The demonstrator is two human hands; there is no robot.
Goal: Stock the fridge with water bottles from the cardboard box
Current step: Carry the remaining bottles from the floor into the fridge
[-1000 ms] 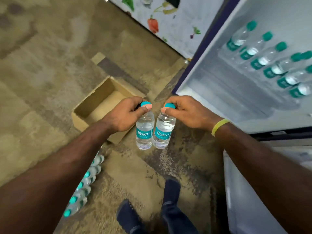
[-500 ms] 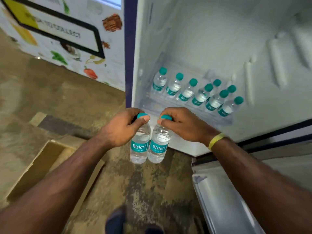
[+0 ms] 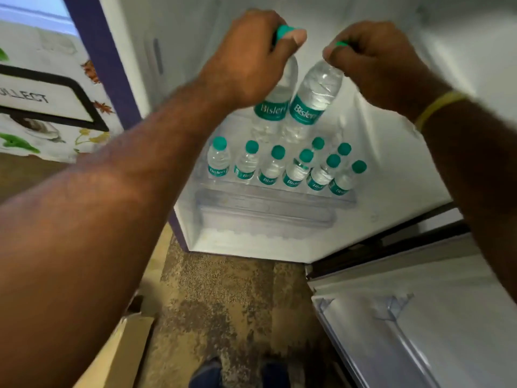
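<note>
The left hand (image 3: 246, 60) pinches the left bottle (image 3: 271, 107) by its cap and the right hand (image 3: 375, 60) the right bottle (image 3: 313, 93), both hanging above the stocked shelf (image 3: 274, 196). They look light, thin-walled and likely slick, so the cap or neck seems the surest hold.

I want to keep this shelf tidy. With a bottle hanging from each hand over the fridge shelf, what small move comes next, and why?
Probably lower both bottles into the back row's seemingly open left part. The front row of six fills the door shelf's front, and only two bottles stand behind, at the right.
</note>
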